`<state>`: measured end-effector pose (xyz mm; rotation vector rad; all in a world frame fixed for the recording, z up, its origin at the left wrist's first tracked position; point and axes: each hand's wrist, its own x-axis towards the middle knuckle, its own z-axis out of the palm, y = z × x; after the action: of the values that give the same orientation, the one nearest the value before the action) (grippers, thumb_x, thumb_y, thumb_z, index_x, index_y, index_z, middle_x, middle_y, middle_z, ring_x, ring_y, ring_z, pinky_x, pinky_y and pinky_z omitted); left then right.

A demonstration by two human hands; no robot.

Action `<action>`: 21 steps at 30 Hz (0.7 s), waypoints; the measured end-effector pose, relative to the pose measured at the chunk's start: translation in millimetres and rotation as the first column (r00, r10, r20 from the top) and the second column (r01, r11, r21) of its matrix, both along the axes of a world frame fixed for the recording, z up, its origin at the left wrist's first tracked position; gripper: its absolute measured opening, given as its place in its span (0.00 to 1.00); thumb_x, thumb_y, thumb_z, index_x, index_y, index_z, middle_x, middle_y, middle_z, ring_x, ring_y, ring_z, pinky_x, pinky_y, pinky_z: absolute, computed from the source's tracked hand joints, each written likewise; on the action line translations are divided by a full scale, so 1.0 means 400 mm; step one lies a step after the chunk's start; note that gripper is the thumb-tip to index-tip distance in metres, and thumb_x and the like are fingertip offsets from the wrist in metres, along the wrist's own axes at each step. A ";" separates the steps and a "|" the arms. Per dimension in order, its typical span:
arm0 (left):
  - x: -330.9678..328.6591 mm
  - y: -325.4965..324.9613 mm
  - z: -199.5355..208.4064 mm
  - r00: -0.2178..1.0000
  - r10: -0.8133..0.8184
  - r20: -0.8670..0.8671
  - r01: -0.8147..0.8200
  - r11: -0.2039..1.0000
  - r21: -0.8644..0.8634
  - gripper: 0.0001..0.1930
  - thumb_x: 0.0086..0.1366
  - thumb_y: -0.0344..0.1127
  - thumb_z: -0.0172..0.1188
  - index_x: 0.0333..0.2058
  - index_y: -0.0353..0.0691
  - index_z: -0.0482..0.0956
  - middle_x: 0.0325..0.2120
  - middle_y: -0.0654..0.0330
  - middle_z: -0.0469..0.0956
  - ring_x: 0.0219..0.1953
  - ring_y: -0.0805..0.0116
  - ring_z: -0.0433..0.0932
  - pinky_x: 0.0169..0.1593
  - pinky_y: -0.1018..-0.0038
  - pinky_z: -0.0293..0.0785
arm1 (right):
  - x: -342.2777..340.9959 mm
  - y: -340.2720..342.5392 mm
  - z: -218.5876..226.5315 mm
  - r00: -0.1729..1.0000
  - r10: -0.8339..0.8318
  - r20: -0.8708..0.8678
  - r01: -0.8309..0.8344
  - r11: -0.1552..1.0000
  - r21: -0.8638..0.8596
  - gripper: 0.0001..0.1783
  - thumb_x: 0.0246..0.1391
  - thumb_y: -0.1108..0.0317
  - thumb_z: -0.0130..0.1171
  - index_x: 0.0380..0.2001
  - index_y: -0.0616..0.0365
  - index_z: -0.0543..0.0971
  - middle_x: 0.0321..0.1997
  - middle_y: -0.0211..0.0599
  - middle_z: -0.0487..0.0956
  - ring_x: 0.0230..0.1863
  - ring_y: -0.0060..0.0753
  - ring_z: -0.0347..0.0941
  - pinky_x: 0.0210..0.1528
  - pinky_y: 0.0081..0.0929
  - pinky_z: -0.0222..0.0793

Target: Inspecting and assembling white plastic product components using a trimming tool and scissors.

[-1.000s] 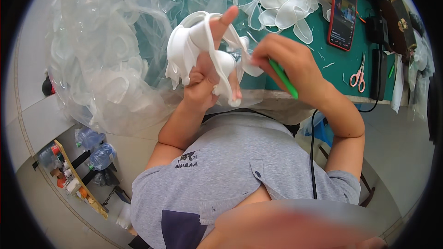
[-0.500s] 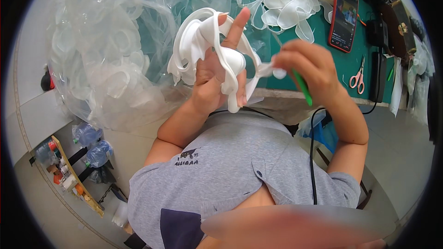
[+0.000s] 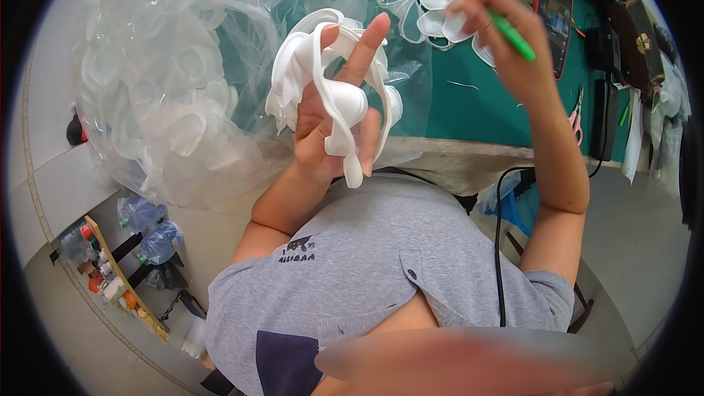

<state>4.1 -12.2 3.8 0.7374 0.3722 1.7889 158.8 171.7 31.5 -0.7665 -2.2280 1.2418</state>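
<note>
Several soft white moulded pieces (image 3: 345,105), curved and looped like rubbery mask or goggle rims, hang around the fingers of my left hand (image 3: 311,148). That hand is raised in front of my chest, its index finger pointing up through the loops and its other fingers holding the pieces. Apart from them, my right hand (image 3: 524,66) is lifted over the green mat at the far right, its fingertips blurred. A green-handled slim tool (image 3: 511,35) is gripped in it; its tip cannot be made out. Beneath that hand lies a pile of translucent whitish pieces (image 3: 434,23).
A large clear plastic bag (image 3: 158,106) with similar pieces covers the left side. On the green mat (image 3: 469,114) are a thin white scrap (image 3: 463,85), a red-cased phone (image 3: 560,48) and pink-handled scissors (image 3: 576,126). A black cable (image 3: 498,249) runs down beside my right arm.
My right hand, with the green-handled tool, has moved from beside the white pieces up and away over the mat. My left hand and its pieces have shifted slightly left and turned.
</note>
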 end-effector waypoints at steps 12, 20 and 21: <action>0.061 -0.069 0.036 0.166 -0.088 -0.982 0.078 0.994 -0.075 0.29 0.65 0.32 0.51 0.63 0.36 0.53 0.68 0.44 0.38 0.66 0.46 0.53 0.67 0.58 0.46 | 0.075 -0.043 0.007 0.895 -0.151 -0.419 -0.190 0.722 -0.665 0.10 0.56 0.72 0.57 0.32 0.53 0.64 0.35 0.32 0.69 0.33 0.17 0.67 0.35 0.14 0.66; -0.051 -0.109 0.141 0.147 -0.525 -0.838 0.516 0.764 -0.388 0.18 0.65 0.41 0.54 0.48 0.33 0.76 0.45 0.48 0.77 0.48 0.55 0.77 0.56 0.66 0.69 | 0.112 -0.101 -0.034 0.954 -0.140 -0.267 -0.047 0.806 -0.590 0.06 0.60 0.72 0.52 0.33 0.55 0.65 0.53 0.50 0.73 0.48 0.32 0.74 0.53 0.29 0.68; -0.071 -0.113 0.152 0.360 -0.409 -0.838 0.321 0.898 -0.300 0.14 0.64 0.36 0.55 0.44 0.34 0.78 0.41 0.51 0.79 0.43 0.57 0.79 0.49 0.68 0.73 | 0.134 -0.098 -0.017 0.975 -0.104 -0.197 -0.013 0.857 -0.515 0.05 0.60 0.71 0.52 0.33 0.55 0.66 0.55 0.53 0.72 0.51 0.34 0.73 0.55 0.31 0.66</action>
<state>-24.2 -57.4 64.6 1.5647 0.8979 0.7835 212.3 132.5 24.8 -0.8170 -1.6991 1.8357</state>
